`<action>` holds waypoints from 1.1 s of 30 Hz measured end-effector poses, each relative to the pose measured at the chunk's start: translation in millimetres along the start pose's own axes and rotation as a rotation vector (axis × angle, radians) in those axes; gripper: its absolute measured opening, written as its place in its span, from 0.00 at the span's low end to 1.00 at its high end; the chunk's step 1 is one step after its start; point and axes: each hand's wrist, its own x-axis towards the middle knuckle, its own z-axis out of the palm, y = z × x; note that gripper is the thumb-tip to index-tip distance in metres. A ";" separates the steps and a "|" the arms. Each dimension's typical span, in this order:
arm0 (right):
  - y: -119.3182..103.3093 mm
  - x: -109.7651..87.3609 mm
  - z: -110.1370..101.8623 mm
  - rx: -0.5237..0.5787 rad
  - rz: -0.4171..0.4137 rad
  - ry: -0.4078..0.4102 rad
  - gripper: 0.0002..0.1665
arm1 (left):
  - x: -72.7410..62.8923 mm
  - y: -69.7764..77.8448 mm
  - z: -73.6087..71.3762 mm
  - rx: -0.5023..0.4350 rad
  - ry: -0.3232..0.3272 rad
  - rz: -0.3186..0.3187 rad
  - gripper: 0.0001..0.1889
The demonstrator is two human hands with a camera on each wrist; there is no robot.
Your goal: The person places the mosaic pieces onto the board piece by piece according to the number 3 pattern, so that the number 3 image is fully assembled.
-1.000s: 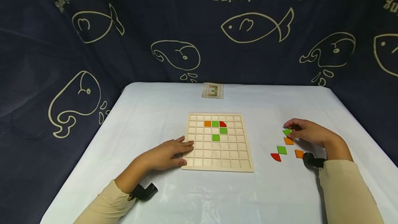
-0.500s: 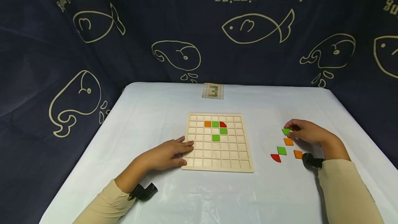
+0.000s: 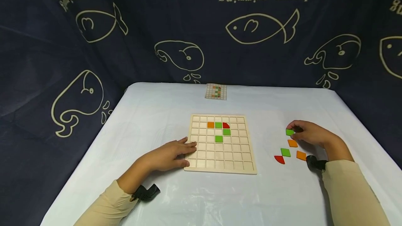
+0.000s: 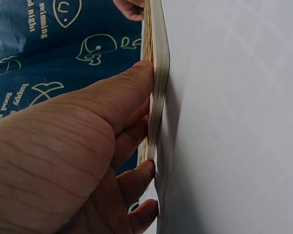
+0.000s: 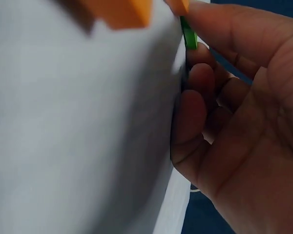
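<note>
My left hand (image 3: 169,155) rests on the left edge of a wooden grid board (image 3: 223,172), fingers spread over the rim. In the left wrist view the thumb touches the side of the board (image 4: 160,73). Set in the board's cells are an orange square (image 3: 210,125), a red quarter-circle (image 3: 226,125) and several green squares (image 3: 218,138). To the right of the board, my right hand (image 3: 311,133) pinches a green tile (image 3: 289,132) between thumb and fingers, low at the tablecloth. The right wrist view has that green tile (image 5: 189,36) edge-on at the fingertips.
Near the right hand lie an orange tile (image 3: 292,143), a second orange tile (image 3: 301,155), a green tile (image 3: 285,152) and a red quarter-circle (image 3: 279,159). A small pattern card (image 3: 216,91) lies at the table's far edge. Dark printed cloth (image 3: 176,16) hangs behind.
The green tile in the right fingers has turned and now lies squarer to the view. The nearer orange tile has shifted slightly left. My left hand stays on the board.
</note>
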 end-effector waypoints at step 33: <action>1.1 -0.3 1.3 -0.054 -0.022 0.011 0.23 | 0.9 0.0 -1.5 -0.010 -0.010 -0.003 0.30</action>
